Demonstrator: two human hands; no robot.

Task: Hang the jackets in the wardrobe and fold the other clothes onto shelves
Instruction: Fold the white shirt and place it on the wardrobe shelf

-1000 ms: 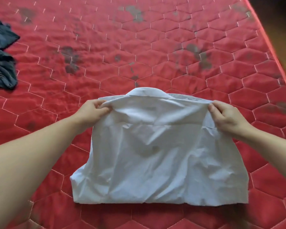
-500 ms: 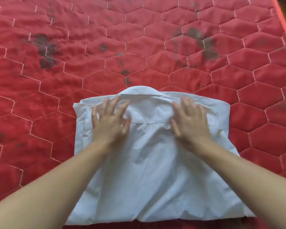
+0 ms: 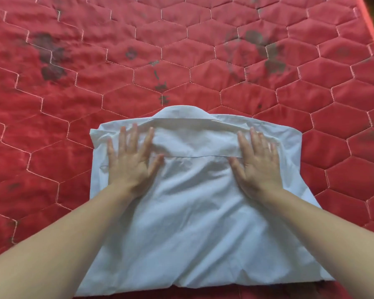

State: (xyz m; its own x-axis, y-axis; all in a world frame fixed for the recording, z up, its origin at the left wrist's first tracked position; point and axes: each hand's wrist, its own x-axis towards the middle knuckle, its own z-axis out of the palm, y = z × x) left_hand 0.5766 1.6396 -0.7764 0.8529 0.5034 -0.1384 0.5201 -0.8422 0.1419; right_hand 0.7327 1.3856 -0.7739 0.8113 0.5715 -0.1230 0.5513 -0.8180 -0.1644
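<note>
A white collared shirt [image 3: 194,216] lies folded and back-up on the red quilted mattress [image 3: 181,61], its collar pointing away from me. My left hand [image 3: 132,160] presses flat on the shirt's upper left part, fingers spread and straight. On the upper right part, my right hand [image 3: 257,162] lies flat the same way. Both palms face down on the cloth near the shoulder seam. No wardrobe, shelf or jacket is in view.
The red mattress carries several dark stains at the far left and far right. Its right edge runs down the upper right corner of the view.
A second ago both hands pinched the shirt's shoulders and held them up. They laid the shirt down, then flattened on it and slid apart toward its sides. The view moved closer.
</note>
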